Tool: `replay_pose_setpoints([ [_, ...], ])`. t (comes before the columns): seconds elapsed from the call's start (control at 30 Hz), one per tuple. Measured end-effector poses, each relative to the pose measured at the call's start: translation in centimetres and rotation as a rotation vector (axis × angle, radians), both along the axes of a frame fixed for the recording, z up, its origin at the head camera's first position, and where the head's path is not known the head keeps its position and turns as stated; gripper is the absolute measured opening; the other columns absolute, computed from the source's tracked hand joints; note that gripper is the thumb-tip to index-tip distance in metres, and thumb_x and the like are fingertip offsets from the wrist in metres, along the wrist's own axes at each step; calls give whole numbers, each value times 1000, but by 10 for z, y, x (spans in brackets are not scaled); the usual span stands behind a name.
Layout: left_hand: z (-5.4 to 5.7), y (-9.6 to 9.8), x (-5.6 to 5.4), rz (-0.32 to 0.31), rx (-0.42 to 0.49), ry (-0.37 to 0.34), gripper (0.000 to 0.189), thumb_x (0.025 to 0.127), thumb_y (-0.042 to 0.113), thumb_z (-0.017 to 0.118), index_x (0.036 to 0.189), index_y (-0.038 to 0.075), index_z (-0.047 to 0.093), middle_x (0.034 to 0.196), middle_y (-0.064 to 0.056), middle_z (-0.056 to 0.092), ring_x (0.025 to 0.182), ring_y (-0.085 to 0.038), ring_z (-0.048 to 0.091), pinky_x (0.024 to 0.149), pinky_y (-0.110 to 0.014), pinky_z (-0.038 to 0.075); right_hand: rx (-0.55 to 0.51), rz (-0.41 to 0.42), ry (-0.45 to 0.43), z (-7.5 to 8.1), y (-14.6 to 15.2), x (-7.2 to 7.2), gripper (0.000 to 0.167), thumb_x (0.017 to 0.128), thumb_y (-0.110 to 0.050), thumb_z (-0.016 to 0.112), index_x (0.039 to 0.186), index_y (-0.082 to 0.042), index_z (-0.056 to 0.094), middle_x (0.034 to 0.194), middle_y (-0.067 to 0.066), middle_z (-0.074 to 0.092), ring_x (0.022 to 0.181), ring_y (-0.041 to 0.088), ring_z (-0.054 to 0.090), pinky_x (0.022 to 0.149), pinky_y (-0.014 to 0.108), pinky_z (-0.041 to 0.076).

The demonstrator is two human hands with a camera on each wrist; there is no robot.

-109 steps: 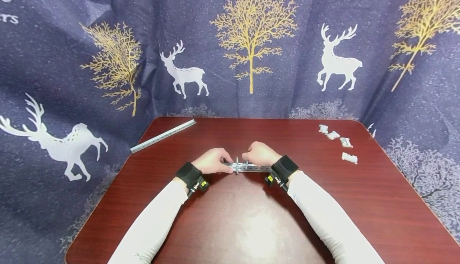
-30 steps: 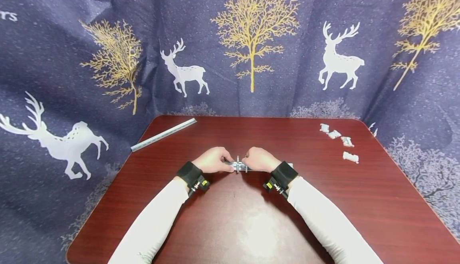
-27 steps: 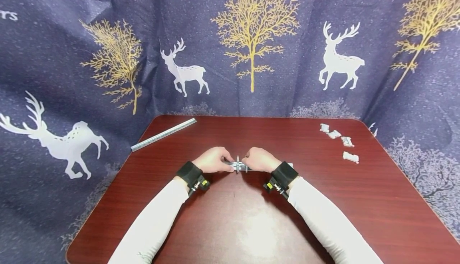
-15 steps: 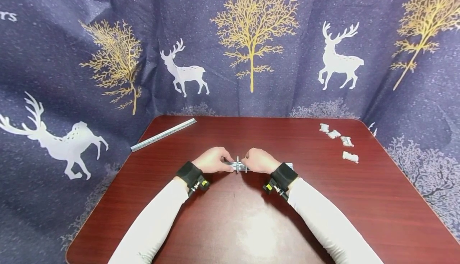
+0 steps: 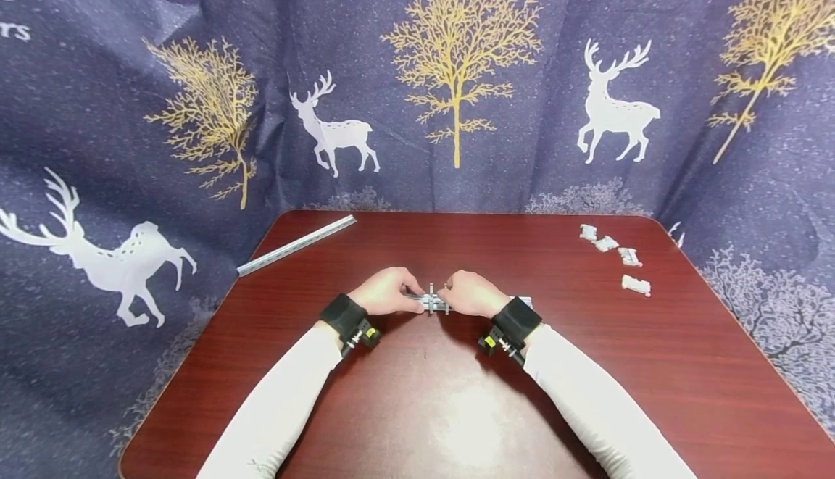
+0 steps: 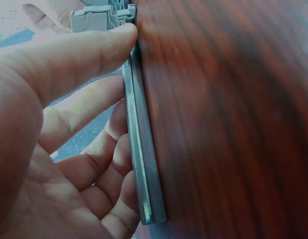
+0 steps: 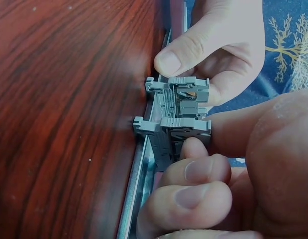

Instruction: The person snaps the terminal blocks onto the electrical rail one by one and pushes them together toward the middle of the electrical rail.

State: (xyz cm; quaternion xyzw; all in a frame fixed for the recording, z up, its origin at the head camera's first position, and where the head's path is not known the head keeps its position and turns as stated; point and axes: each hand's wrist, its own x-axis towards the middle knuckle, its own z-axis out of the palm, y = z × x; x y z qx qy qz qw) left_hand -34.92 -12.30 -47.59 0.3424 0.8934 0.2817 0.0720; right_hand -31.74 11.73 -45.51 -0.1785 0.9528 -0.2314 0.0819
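A slotted metal DIN rail (image 5: 525,301) lies crosswise on the table between the hands. My left hand (image 5: 388,292) grips its left part, thumb on the near edge and fingers along the far side; the rail (image 6: 139,139) runs through that grip in the left wrist view. Two grey terminal blocks stand across the rail. The left block (image 7: 191,94) is beside my left thumb. The right block (image 7: 186,125) stands parallel to it with a small gap, pinched by my right hand (image 5: 475,293). Those fingers hide part of the right block and the rail's middle.
A second DIN rail (image 5: 296,246) lies slanted at the table's back left. Several pale terminal blocks lie at the back right, the nearest block (image 5: 636,285) apart from the others. A patterned cloth (image 5: 417,102) hangs behind the table (image 5: 365,406).
Since the oldest frame, my right hand has come slightly lower with its block, and the rail's right end shows past the wrist. My left hand has stayed almost still.
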Motion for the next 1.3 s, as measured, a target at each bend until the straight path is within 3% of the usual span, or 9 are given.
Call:
replay_pose_setpoints([
  [0.7, 2, 0, 1, 21, -12, 0, 19, 87, 28, 95, 104, 21, 89, 85, 11, 69, 82, -13, 59, 75, -32, 51, -11, -7, -3, -2, 0, -1, 41, 105, -30, 64, 66, -18, 63, 61, -5, 52, 58, 18, 51, 62, 34, 45],
  [0.97, 0, 1, 1, 16, -6, 2, 20, 86, 28, 95, 104, 21, 89, 87, 11, 69, 83, -12, 59, 75, -32, 51, -22, -28, -32, -6, 0, -2, 45, 105, -34, 64, 63, -19, 57, 58, -7, 46, 55, 15, 45, 58, 33, 36],
  [1.3, 5, 1, 5, 14, -18, 7, 21, 87, 27, 94, 106, 18, 89, 88, 10, 69, 83, -11, 59, 76, -31, 51, -54, -33, -8, -2, 4, 1, 51, 105, -39, 69, 59, -20, 57, 55, -9, 42, 53, 13, 42, 55, 31, 33],
])
